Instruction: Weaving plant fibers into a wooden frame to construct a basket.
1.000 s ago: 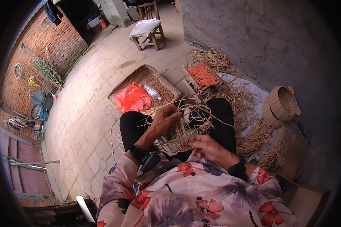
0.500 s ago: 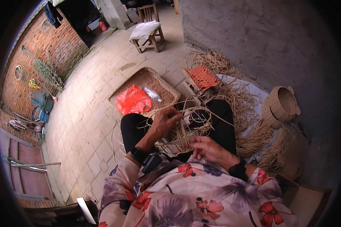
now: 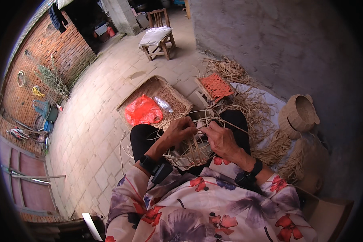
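Note:
A partly woven piece of tan straw cords [image 3: 193, 152] lies in my lap between my knees, with loose strands looping out around it. My left hand [image 3: 178, 132] is closed in a pinch on a straw cord at its far side. Just to the right, my right hand [image 3: 222, 140] pinches a cord too, its fingertips close to those of the left. Where the fingers meet, the exact strands are partly hidden. Dark bands with small devices sit on both wrists.
Ahead lies a woven tray [image 3: 176, 89] with a red plastic bag [image 3: 143, 111] and a clear bag. An orange-webbed stool [image 3: 216, 86], heaps of straw cord [image 3: 254, 109] and a finished round basket [image 3: 304, 111] are to the right. A wooden chair [image 3: 159, 36] stands farther off.
My right hand has moved up and away from me, from the near side of the weaving to beside my left hand. The left hand has shifted slightly nearer to me.

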